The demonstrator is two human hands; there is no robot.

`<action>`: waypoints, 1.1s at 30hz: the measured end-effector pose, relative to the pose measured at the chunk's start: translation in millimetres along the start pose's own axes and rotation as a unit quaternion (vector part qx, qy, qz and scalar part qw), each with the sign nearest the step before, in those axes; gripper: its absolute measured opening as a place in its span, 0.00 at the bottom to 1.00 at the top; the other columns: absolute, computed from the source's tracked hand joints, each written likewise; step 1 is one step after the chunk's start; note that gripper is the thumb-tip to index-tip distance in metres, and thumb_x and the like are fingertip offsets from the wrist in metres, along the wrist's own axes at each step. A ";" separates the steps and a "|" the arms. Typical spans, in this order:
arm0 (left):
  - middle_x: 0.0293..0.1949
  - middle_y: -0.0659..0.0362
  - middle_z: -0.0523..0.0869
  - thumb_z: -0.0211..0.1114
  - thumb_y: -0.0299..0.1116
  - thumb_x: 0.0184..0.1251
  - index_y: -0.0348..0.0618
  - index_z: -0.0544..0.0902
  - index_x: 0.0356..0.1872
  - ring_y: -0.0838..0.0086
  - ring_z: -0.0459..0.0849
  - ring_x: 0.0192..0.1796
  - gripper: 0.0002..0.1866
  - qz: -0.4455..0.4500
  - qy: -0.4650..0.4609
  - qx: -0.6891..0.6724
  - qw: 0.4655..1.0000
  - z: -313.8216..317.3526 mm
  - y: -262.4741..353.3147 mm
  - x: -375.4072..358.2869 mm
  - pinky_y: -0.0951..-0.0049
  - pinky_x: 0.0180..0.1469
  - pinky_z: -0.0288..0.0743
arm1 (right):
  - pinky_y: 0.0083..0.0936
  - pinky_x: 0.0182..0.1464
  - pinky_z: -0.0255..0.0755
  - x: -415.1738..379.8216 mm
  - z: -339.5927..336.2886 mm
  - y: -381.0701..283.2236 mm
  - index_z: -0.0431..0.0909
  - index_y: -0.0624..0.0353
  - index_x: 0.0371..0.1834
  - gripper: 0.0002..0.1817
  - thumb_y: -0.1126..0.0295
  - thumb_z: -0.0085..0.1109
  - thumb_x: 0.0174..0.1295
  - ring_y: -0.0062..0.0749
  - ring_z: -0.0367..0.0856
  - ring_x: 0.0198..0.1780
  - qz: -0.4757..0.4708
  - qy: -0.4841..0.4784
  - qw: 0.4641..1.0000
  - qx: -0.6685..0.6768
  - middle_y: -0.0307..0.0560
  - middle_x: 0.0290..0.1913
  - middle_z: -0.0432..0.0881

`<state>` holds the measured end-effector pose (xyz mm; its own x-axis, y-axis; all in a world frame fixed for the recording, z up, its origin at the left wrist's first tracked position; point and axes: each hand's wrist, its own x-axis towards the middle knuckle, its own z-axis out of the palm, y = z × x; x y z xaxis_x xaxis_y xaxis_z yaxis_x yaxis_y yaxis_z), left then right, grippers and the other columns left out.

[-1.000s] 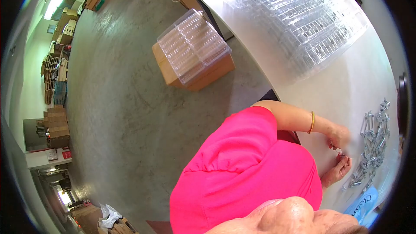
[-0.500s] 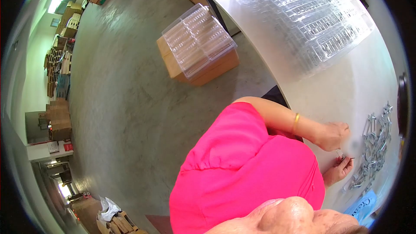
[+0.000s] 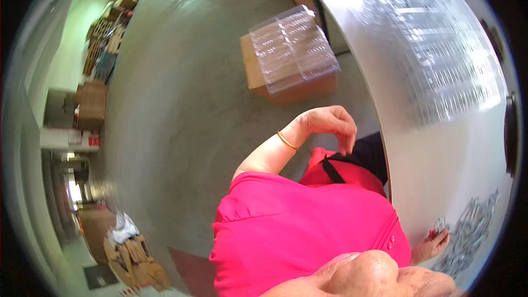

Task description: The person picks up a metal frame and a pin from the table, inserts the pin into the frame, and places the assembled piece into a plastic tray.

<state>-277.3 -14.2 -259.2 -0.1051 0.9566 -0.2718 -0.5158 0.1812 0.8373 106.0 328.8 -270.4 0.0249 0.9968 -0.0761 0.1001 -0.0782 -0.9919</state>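
My left hand point(image 3: 329, 122), with a gold bangle on the wrist, is raised off the white table point(image 3: 434, 159), over the floor by its edge. Its fingers curl downward above a black strap point(image 3: 352, 162) on my lap; nothing shows in them, and the frame is blurred. At the lower right, my right hand point(image 3: 432, 246) rests on the table and pinches a small metal part point(image 3: 440, 224). Just beyond it lies a pile of several silvery metal parts point(image 3: 467, 236).
Clear plastic trays point(image 3: 434, 49) cover the far part of the table, smeared by motion. On the floor, a stack of clear trays point(image 3: 291, 47) sits on a cardboard box point(image 3: 286, 92). More boxes point(image 3: 91, 102) line the far wall, and bags and cartons point(image 3: 129, 247) lie at the lower left.
My left hand has lifted off the table and swung back toward the floor side. My right hand stays by the pile with the small part. The view has swung and blurred.
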 end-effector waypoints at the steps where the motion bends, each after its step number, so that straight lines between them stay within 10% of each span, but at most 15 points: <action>1: 0.34 0.49 0.91 0.61 0.41 0.78 0.34 0.88 0.34 0.66 0.91 0.36 0.20 0.012 0.088 -0.042 0.995 -25.4 -24.3 -2.0 0.66 0.45 0.85 | 0.17 0.40 0.73 15.6 -5.0 9.2 0.77 0.57 0.59 0.16 0.62 0.62 0.75 0.20 0.77 0.36 -0.005 -0.023 1.000 -0.006 0.37 0.41 0.82; 7: 0.44 0.50 0.86 0.66 0.42 0.73 0.40 0.80 0.47 0.58 0.88 0.44 0.15 0.137 0.391 -0.406 0.815 -146.1 -146.4 4.7 0.55 0.49 0.85 | 0.19 0.39 0.72 60.4 30.0 14.8 0.76 0.60 0.61 0.19 0.59 0.60 0.76 0.22 0.76 0.38 -0.003 -0.127 0.991 -0.047 0.39 0.44 0.80; 11: 0.60 0.45 0.71 0.75 0.47 0.64 0.36 0.61 0.71 0.52 0.79 0.56 0.43 0.149 0.491 -0.507 0.693 -214.0 -195.1 35.8 0.47 0.52 0.83 | 0.19 0.39 0.72 64.2 96.4 39.8 0.76 0.60 0.61 0.19 0.59 0.60 0.76 0.22 0.76 0.37 0.003 -0.187 0.981 -0.041 0.39 0.44 0.80; 14: 0.78 0.40 0.54 0.77 0.51 0.61 0.46 0.52 0.81 0.45 0.66 0.73 0.54 0.172 0.496 -0.516 0.677 -227.0 -192.9 54.5 0.44 0.59 0.78 | 0.19 0.38 0.72 63.3 120.5 54.9 0.76 0.60 0.60 0.19 0.59 0.60 0.76 0.22 0.76 0.37 0.011 -0.217 0.975 -0.051 0.39 0.44 0.80; 20: 0.83 0.43 0.44 0.78 0.51 0.60 0.57 0.52 0.82 0.42 0.53 0.80 0.54 0.218 0.500 -0.534 0.646 -243.2 -173.5 84.2 0.40 0.65 0.71 | 0.19 0.38 0.71 72.8 149.4 67.6 0.76 0.60 0.60 0.19 0.58 0.60 0.76 0.22 0.76 0.37 0.012 -0.257 0.963 -0.080 0.39 0.43 0.80; 28: 0.75 0.44 0.65 0.73 0.52 0.66 0.49 0.68 0.72 0.48 0.65 0.74 0.38 0.253 0.513 -0.567 0.592 -270.0 -173.6 92.4 0.43 0.57 0.75 | 0.19 0.37 0.71 91.9 152.3 76.0 0.76 0.61 0.60 0.19 0.58 0.60 0.76 0.22 0.75 0.37 0.010 -0.253 0.962 -0.104 0.39 0.42 0.79; 33: 0.36 0.53 0.83 0.67 0.48 0.72 0.45 0.77 0.47 0.57 0.84 0.41 0.18 0.300 0.502 -0.568 0.579 -279.0 -189.3 99.9 0.51 0.41 0.83 | 0.19 0.36 0.71 98.3 149.5 79.0 0.76 0.61 0.60 0.19 0.58 0.60 0.76 0.22 0.75 0.36 0.010 -0.240 0.964 -0.110 0.39 0.42 0.79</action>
<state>-427.3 -16.6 -577.2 -0.7013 0.0513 -0.7110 -0.2969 -0.9278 0.2259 -32.4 423.1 -371.5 -0.4286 0.8841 -0.1860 0.3153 -0.0466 -0.9479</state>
